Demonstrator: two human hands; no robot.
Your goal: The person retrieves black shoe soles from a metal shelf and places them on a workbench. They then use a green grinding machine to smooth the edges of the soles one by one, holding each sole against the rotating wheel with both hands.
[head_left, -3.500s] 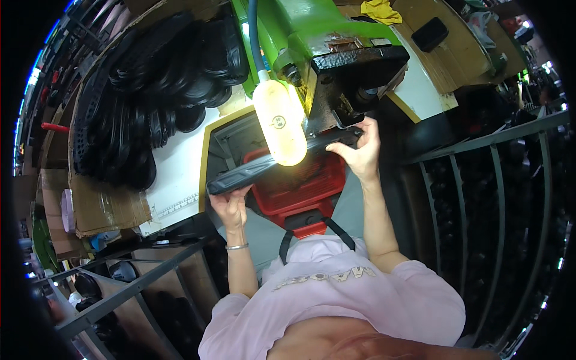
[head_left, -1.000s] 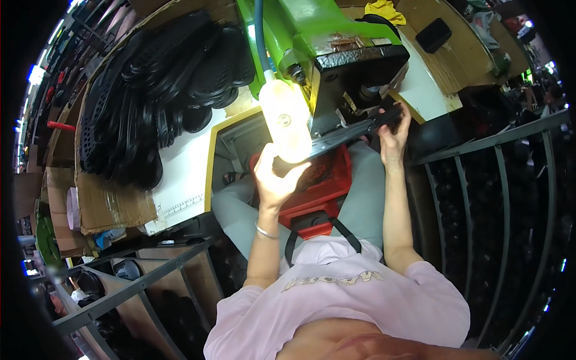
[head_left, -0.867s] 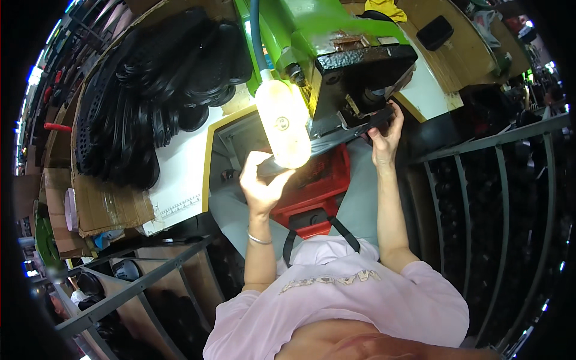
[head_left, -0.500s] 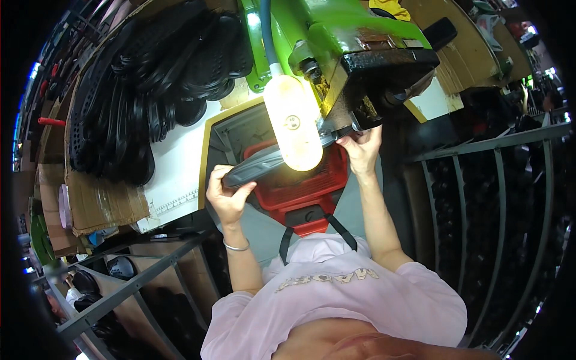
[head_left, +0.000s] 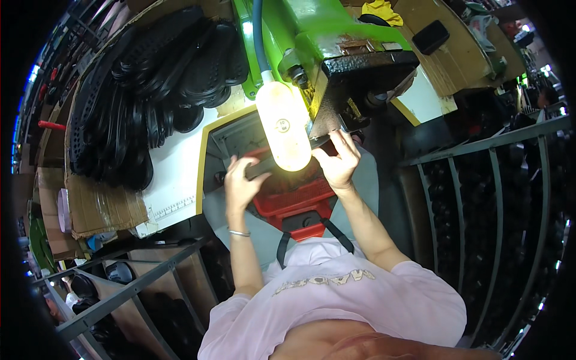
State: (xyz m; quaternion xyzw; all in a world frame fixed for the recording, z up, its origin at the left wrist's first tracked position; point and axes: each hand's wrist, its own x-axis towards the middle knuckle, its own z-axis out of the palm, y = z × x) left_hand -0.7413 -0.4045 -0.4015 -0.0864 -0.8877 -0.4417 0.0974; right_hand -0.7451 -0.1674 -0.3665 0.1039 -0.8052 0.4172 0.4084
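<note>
Right now your left hand [head_left: 240,183] and right hand [head_left: 341,161] each grip 1 end of a long, flat black rubber sole [head_left: 259,168], holding it level under the green machine's dark metal head [head_left: 366,72], probably to keep it square there. A glowing oblong work lamp [head_left: 283,126] hides its middle. At 10 o'clock, black soles [head_left: 150,84] lie stacked; at 6, a red plastic crate [head_left: 297,201].
</note>
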